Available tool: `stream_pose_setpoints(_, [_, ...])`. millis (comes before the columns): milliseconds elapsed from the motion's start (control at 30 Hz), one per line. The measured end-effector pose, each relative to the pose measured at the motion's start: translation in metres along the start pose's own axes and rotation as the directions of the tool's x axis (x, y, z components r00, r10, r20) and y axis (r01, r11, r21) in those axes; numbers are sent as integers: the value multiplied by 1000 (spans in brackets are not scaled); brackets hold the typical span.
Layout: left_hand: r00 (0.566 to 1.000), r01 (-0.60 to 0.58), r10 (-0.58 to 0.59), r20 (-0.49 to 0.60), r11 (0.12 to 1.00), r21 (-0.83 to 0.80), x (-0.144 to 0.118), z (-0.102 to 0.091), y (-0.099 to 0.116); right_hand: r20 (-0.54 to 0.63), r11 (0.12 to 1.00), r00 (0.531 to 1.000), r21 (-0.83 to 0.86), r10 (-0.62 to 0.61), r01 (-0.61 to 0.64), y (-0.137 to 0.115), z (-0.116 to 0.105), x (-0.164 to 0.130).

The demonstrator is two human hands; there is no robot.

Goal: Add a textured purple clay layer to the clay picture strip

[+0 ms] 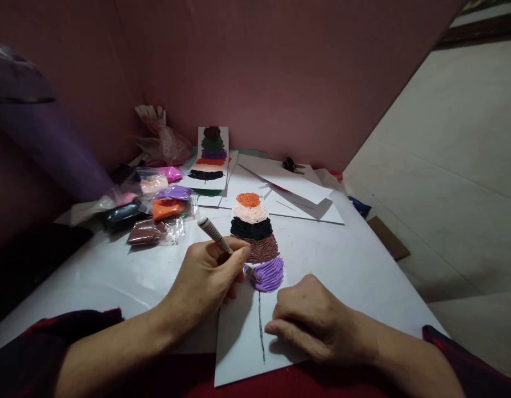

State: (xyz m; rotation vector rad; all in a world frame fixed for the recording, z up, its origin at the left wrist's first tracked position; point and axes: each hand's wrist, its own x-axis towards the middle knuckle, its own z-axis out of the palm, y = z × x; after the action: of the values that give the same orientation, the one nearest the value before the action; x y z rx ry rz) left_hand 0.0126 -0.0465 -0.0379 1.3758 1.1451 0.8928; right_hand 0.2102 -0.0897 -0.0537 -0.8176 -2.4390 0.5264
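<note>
tool: your left hand (209,276) pinches the pen-like tool (217,236) in its fingers; long axis slants from far-left grip end down to the near-right tip, which sits at the purple clay band (269,274).
card: the white card (243,337) lies lengthwise near-to-far, clay stack at its far end, and its near edge hangs at the desk (355,260) edge.
right hand: your right hand (313,323) is flat on the card, fingers pressed together.
room: bare desk to the right, cluttered far-left.
bags: small plastic bags (164,213) hold orange, purple, pink, brown and black clay.
far card: a second striped card (212,157) leans at the wall.
</note>
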Motion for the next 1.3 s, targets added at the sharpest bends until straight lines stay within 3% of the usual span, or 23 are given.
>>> stream_pose_setpoints(367, [950, -310, 308, 47, 916, 254, 4, -7, 4, 44, 996, 995, 17, 90, -90, -1, 0, -2])
stream_pose_setpoints(933, [922, -356, 386, -21, 868, 345, 8, -14, 6, 42, 996, 996, 19, 82, -83, -1, -2, -1])
stream_pose_setpoints(1100, [874, -432, 484, -46, 816, 384, 9, -15, 1, 56, 996, 995, 34, 77, -79, -1, -1, -1])
stream_pose_setpoints(1300, [749, -504, 646, -149, 701, 505, 5, -15, 4, 48, 995, 995, 29, 93, -94, -2, -1, -1])
